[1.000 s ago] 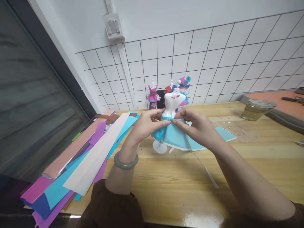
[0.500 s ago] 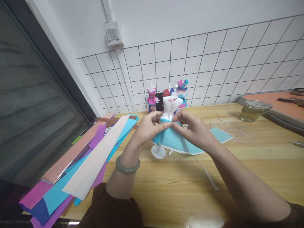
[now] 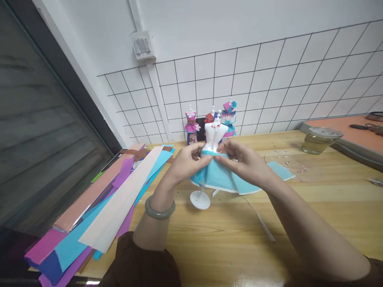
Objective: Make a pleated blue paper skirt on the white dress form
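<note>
A small white dress form point(image 3: 214, 135) is held off the table, tilted, its round base point(image 3: 200, 200) hanging toward me. Around its waist runs a light blue paper skirt point(image 3: 221, 175) with a white lower edge, flaring out to the right. My left hand point(image 3: 188, 161) grips the skirt's waist from the left, thumb in front and fingers behind. From the right, my right hand point(image 3: 245, 161) pinches the same waistband, its thumb almost meeting the left one. Small red marks show on the form's chest. The fingers behind the form are partly hidden.
Folded coloured crepe paper point(image 3: 119, 199) is piled at the left. Dressed mini forms point(image 3: 190, 123) and a dark phone point(image 3: 200, 129) stand behind. To the right are a blue paper piece point(image 3: 281, 171), a clear tray point(image 3: 308, 169), a tub point(image 3: 321, 139) and a white strip point(image 3: 265, 227).
The dress form has tipped so that its base swings lower and toward me. Both thumbs have parted slightly at the waistband, while the hands stay on the skirt.
</note>
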The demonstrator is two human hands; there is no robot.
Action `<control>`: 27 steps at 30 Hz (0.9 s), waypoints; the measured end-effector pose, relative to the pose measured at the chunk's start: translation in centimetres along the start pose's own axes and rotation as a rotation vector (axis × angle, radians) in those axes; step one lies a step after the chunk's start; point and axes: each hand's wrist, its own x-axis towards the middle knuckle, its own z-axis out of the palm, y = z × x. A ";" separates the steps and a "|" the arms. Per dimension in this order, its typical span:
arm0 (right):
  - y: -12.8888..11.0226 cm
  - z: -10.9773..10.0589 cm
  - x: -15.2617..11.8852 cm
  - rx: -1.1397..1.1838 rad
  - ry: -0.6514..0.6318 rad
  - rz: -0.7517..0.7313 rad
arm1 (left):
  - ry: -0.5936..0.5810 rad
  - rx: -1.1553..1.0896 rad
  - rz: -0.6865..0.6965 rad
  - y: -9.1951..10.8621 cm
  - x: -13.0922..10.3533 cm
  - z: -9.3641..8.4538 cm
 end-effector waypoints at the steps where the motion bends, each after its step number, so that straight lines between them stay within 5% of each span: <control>1: 0.0 0.0 0.0 -0.008 0.007 -0.003 | -0.014 -0.020 -0.013 0.0 0.0 -0.1; 27: -0.6 -0.1 -0.2 -0.096 -0.076 0.102 | 0.069 0.083 -0.053 0.3 -0.1 -0.2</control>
